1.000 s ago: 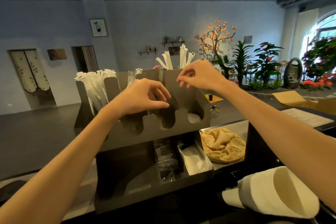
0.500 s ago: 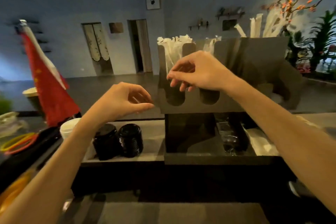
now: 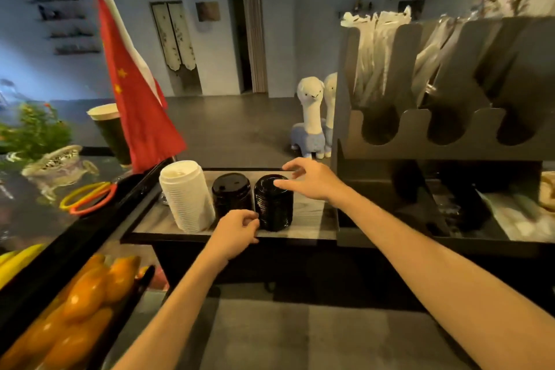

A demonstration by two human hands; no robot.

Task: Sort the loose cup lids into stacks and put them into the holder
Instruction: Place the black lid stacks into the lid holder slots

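Black plastic lid stack [image 3: 274, 202] stands on the grey wooden tray [image 3: 312, 219]. Right hand [image 3: 312, 178] spreads relaxed fingers on its top; left hand [image 3: 237, 228] curls at its base, gripping nothing clearly. Best lift straight with both hands.

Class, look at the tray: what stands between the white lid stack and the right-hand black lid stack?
In the head view, another black lid stack stands between the white stack and the right black stack, all on the tray.
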